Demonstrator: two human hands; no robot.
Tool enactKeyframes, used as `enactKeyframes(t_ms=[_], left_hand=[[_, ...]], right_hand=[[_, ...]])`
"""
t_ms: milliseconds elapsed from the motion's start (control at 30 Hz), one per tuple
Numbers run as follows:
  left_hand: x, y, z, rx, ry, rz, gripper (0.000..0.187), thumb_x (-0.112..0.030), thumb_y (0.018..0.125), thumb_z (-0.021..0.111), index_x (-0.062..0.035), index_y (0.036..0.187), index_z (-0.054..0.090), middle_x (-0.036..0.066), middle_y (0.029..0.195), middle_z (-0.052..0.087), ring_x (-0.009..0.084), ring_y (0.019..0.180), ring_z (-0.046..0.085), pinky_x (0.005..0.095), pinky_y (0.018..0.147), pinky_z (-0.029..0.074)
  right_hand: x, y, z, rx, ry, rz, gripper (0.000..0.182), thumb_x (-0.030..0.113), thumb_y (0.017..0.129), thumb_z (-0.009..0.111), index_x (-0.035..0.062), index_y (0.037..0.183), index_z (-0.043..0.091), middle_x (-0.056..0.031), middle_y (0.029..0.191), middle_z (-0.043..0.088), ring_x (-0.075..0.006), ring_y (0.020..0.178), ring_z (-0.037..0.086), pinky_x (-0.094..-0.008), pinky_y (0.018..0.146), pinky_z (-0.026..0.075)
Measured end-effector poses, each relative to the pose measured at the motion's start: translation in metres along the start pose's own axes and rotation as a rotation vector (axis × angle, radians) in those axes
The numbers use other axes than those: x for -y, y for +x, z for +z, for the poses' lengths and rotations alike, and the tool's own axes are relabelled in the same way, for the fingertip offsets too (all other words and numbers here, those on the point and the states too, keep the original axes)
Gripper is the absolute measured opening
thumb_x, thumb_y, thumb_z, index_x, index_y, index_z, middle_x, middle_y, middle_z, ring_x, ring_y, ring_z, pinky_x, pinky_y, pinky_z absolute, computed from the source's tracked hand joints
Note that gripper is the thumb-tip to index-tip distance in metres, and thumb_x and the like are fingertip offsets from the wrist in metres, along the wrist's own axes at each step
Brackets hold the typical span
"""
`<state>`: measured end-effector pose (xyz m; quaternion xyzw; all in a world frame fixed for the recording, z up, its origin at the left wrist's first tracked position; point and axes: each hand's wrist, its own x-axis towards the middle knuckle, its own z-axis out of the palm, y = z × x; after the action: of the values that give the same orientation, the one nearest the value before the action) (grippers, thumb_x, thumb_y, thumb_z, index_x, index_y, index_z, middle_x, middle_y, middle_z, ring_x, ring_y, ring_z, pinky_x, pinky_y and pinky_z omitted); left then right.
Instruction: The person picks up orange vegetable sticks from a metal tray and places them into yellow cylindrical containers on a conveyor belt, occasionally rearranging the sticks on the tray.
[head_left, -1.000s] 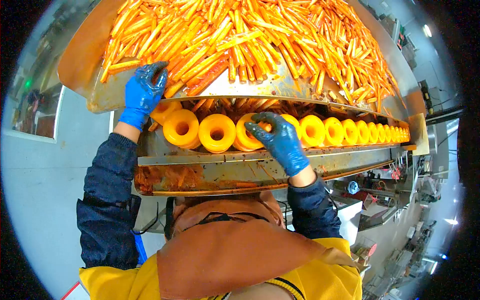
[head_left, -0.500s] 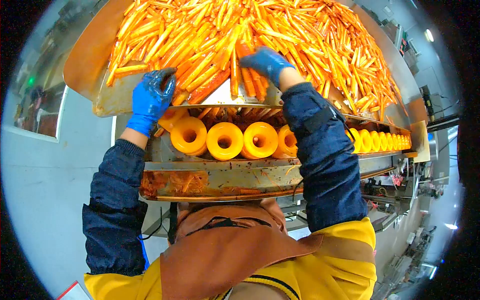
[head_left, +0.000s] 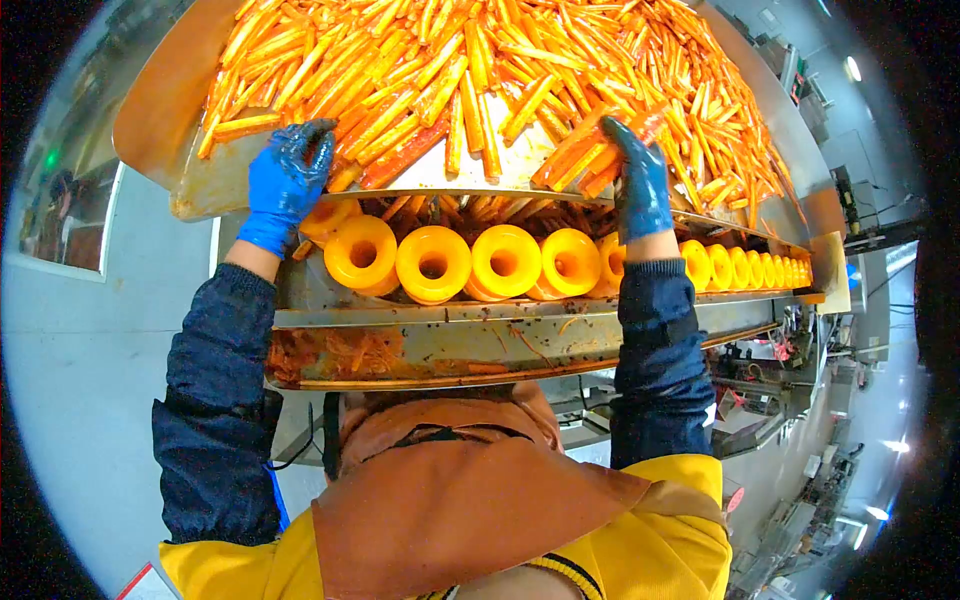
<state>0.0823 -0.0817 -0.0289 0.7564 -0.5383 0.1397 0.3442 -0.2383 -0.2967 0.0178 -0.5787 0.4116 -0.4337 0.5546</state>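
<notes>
Right hand (head_left: 640,182), half open, touches orange sticks (head_left: 573,157); left hand (head_left: 290,180) curls nearby.

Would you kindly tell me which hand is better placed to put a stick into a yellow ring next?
Probably the right hand: it appears to grasp a bunch of orange sticks close to the yellow rings. The left hand has no stick clearly in its grasp.
</notes>
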Motion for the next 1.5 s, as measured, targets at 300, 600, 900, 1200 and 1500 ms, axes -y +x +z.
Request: enactKeyframes(t_ms=[300, 600, 900, 1200, 1500], left_hand=[[0.003, 0.0, 0.001, -0.008, 0.009, 0.047, 0.018, -0.022, 0.084, 0.061, -0.0147, 0.099, 0.067, 0.009, 0.093, 0.066, 0.0281, 0.086, 0.062, 0.0363, 0.076, 0.05], [0.001, 0.001, 0.0, -0.006, 0.029, 0.054, 0.019, -0.022, 0.084, 0.061, -0.0151, 0.1, 0.068, 0.009, 0.093, 0.066, 0.0278, 0.088, 0.062, 0.0364, 0.078, 0.05], [-0.001, 0.001, -0.001, 0.01, 0.005, 0.026, 0.018, -0.023, 0.085, 0.061, -0.0146, 0.1, 0.068, 0.011, 0.092, 0.066, 0.0294, 0.087, 0.062, 0.0368, 0.077, 0.05], [-0.004, 0.002, -0.004, 0.008, 0.015, 0.026, 0.019, -0.023, 0.084, 0.061, -0.0149, 0.1, 0.067, 0.011, 0.093, 0.066, 0.029, 0.088, 0.062, 0.0369, 0.076, 0.05], [-0.002, 0.0, -0.001, -0.027, 0.044, 0.058, 0.017, -0.022, 0.085, 0.06, -0.0164, 0.099, 0.067, 0.009, 0.091, 0.066, 0.0275, 0.086, 0.062, 0.0366, 0.075, 0.05]], right_hand=[[-0.029, -0.055, -0.003, -0.145, 0.1, -0.124, 0.021, 0.012, 0.079, 0.072, 0.0029, 0.096, 0.064, -0.0018, 0.085, 0.064, -0.0108, 0.072, 0.059, -0.0242, 0.065, 0.047], [0.0, -0.071, -0.037, -0.306, 0.148, -0.116, 0.025, 0.017, 0.082, 0.068, 0.0012, 0.101, 0.064, -0.0042, 0.095, 0.063, -0.0129, 0.081, 0.061, -0.027, 0.071, 0.048], [-0.009, -0.122, -0.03, -0.22, -0.008, -0.192, 0.03, 0.015, 0.086, 0.064, 0.0011, 0.112, 0.059, -0.004, 0.101, 0.061, -0.012, 0.086, 0.056, -0.0268, 0.077, 0.045], [-0.051, -0.126, -0.001, 0.034, 0.01, -0.025, 0.032, 0.01, 0.088, 0.056, 0.0012, 0.118, 0.059, -0.0033, 0.103, 0.061, -0.0102, 0.091, 0.055, -0.0261, 0.08, 0.043], [-0.046, -0.121, -0.04, -0.044, -0.243, 0.046, 0.026, 0.014, 0.09, 0.053, -0.0011, 0.109, 0.062, -0.0079, 0.107, 0.063, -0.0161, 0.098, 0.059, -0.0296, 0.084, 0.045]])
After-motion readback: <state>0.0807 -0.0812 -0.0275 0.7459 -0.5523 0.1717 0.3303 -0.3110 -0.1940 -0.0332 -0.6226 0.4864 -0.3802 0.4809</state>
